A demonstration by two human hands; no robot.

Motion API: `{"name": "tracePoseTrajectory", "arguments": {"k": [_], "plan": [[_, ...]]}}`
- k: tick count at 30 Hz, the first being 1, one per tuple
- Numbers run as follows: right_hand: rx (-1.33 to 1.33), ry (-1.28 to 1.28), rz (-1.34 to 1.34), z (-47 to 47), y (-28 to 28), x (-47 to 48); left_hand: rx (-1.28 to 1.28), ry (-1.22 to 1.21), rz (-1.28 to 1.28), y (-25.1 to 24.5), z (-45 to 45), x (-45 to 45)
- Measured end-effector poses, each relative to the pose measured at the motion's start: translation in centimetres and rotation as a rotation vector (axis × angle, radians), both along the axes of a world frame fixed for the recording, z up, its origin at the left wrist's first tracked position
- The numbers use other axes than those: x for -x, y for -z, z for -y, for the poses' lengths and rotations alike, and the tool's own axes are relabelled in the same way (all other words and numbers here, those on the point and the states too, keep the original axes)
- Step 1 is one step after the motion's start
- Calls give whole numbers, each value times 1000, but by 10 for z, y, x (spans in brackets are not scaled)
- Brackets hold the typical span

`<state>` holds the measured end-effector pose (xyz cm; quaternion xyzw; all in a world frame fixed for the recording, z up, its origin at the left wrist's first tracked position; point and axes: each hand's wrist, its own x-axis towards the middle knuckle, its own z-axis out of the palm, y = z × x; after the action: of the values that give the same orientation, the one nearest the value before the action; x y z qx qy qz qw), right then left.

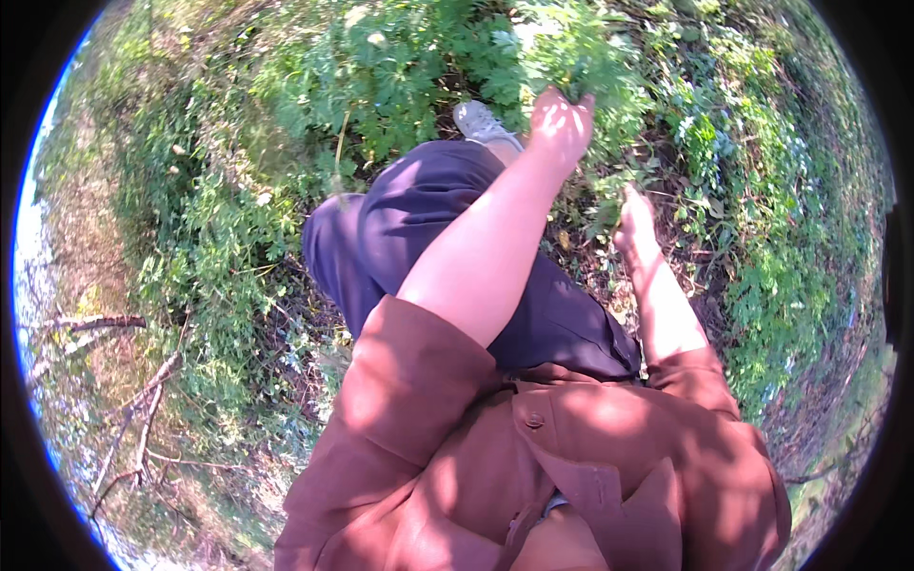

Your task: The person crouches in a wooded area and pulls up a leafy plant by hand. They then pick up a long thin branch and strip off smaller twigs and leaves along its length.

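My left hand (563,123) reaches out before me, its fingers closed around the stems of a leafy green plant (582,61). The leaves beyond that hand look blurred. Lower and to the right, my right hand (635,220) is down among low greenery. Its thumb side faces up, and leafy stems (605,210) lie against its fingers. Those fingers are mostly hidden, so whether they grip the stems cannot be made out. Bare soil with dry litter (668,160) shows beside the right hand.
My dark trouser leg (428,193) is bent under my left arm, with a white shoe (484,121) among the plants. Dense weeds (214,235) grow to the left, and more greenery (771,307) to the right. Dry branches (150,400) lie at the lower left.
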<state>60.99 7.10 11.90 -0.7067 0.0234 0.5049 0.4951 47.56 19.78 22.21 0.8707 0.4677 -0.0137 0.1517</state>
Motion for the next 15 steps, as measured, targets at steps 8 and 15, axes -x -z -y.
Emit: {"name": "tracePoseTrajectory", "arguments": {"k": [8, 15], "plan": [[-565, -221, 173, -58, -150, 21, 438, -567, 1460, -41, 33, -2], [-913, -681, 125, -76, -247, 126, 355, -583, 1985, -120, 68, 68]]}}
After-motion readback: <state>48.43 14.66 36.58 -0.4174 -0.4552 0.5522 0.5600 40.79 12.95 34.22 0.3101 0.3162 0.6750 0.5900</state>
